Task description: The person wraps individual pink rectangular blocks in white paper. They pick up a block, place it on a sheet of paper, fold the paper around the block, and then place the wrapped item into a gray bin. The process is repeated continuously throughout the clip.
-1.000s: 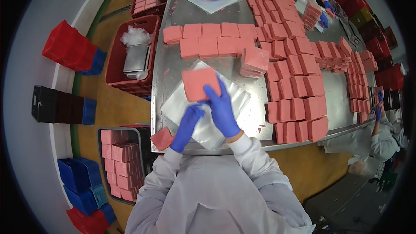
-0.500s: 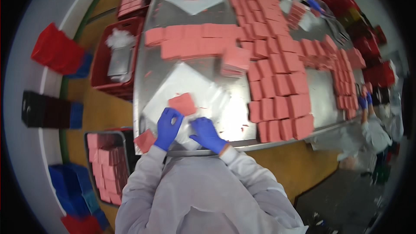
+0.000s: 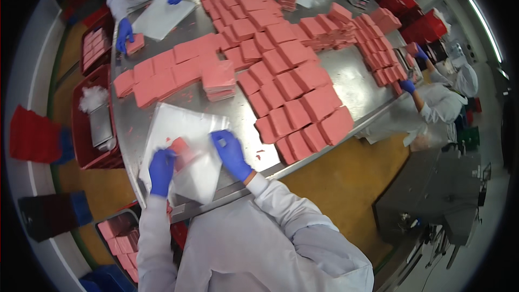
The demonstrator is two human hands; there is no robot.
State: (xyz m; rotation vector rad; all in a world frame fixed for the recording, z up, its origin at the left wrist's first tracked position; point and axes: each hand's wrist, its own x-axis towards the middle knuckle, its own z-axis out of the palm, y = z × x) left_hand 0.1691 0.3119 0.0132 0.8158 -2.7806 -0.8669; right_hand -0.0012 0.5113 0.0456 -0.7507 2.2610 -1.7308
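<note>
On the near left of the steel table lies a stack of white translucent wrapping sheets (image 3: pixel 162 121). A thin pink slab (image 3: pixel 180 148) rests on it, its near part veiled by a folded-over sheet (image 3: pixel 200 176). My left hand (image 3: pixel 161 173) is closed at the slab's left side, fingertips pinching the sheet's edge. To the right of the slab, my right hand (image 3: pixel 231 151) has thumb and forefinger brought together in a ring at the sheet's right edge. A squared pile of pink slabs (image 3: pixel 218 79) stands just beyond the sheets.
Rows of pink stacks (image 3: pixel 294 113) cover the table's (image 3: pixel 354 84) middle. A red crate (image 3: pixel 81 146) stands left of it, and a dark crate with pink blocks (image 3: pixel 121 240) at lower left. Across the table a co-worker's gloved hand (image 3: pixel 125 33) touches a pink slab; another person works at right.
My view has turned to the right. The near part of the sheet now lies over the slab, and my hands have moved apart to its two sides. The co-worker's hands have separated.
</note>
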